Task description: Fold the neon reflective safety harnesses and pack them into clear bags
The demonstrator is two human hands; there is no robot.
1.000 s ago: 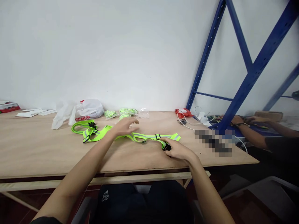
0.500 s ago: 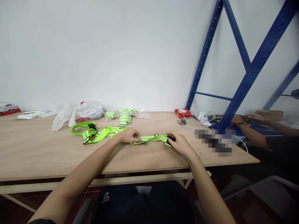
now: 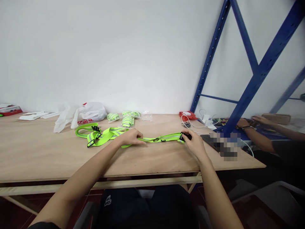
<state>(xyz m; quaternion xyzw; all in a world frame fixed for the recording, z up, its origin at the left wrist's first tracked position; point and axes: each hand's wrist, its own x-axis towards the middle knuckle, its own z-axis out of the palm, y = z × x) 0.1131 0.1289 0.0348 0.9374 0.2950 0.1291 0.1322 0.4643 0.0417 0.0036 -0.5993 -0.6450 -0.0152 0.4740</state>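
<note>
A neon-yellow reflective strap [image 3: 170, 137] with a silver stripe stretches between my two hands just over the wooden table. My left hand [image 3: 131, 136] is closed on the strap near its middle. At the strap's right end, my right hand [image 3: 194, 143] grips a black buckle [image 3: 186, 137]. Small black sliders [image 3: 156, 140] sit along the stretch between them. Left of my left hand, the rest of the strap lies in loose loops [image 3: 105, 137] on the table, with black clips [image 3: 95, 128] among them.
Behind lie rolled reflective straps in clear bags [image 3: 128, 119], a white plastic bag [image 3: 92, 111] and an empty clear pouch [image 3: 146, 116]. A blue metal rack post [image 3: 240, 108] rises at the right, near white cables [image 3: 206, 120]. Another person's hands [image 3: 243, 123] work beyond it.
My right hand has moved right and slightly up with the buckle, drawing the strap longer and straighter. My left hand stays nearly in place, holding it.
</note>
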